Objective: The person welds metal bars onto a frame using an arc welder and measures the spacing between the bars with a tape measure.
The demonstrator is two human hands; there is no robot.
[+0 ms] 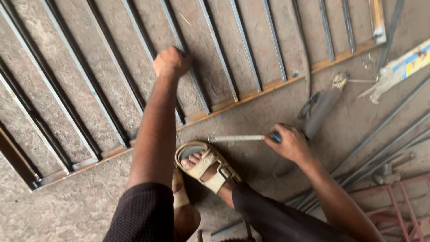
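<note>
**Steel grille on concrete, two hands at work**

Head view, sole view.

- Steel grille (112, 89): flat on the concrete floor (67, 206), parallel bars welded to a rusty bottom rail (251, 95).
- Left hand (171, 62): fist closed around one bar (197, 85), near that bar's middle; arm stretched out across the rail.
- Right hand (290, 142): fingers curled shut on the blue end of a thin rod (236, 138), which points from the hand toward the left arm, lying just above a sandal (207, 166).
- Grey-handled tool (322, 107): on the floor just beyond the right hand, not touched.
- Loose steel bars (385, 148): lying outward of the right forearm.
- Red frame (398, 201): beside the right elbow.
</note>
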